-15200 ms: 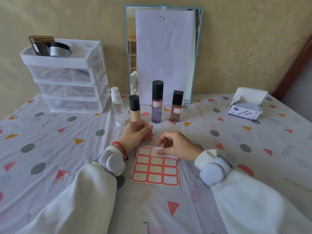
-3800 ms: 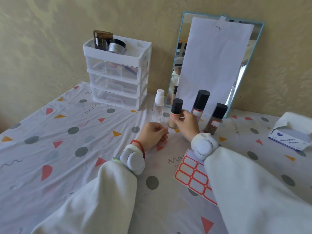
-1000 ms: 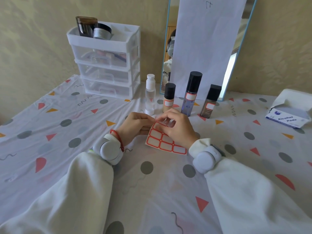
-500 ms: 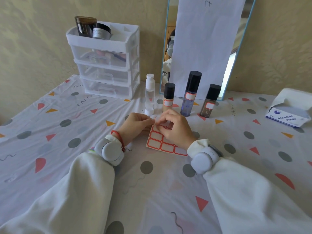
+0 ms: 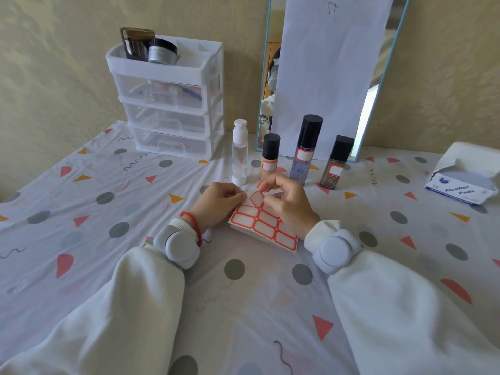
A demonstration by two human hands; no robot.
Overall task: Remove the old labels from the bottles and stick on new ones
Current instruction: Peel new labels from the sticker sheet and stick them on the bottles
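A sheet of red-bordered labels lies on the table in front of me. My left hand pinches its top left corner and holds it down. My right hand pinches one label that stands half peeled, curled up off the sheet. Behind the hands stand a clear bottle with a white cap that shows no label, a beige bottle, a tall blue bottle and a dark brown bottle. The last three each carry a red-bordered label.
A white three-drawer organiser with two jars on top stands at the back left. A blue-framed mirror covered by white paper leans on the wall. An open alcohol pads box sits at the right.
My right hand has lifted one label off the sheet's top row, and it now stands up from the sheet. My left hand stays at the sheet's corner.
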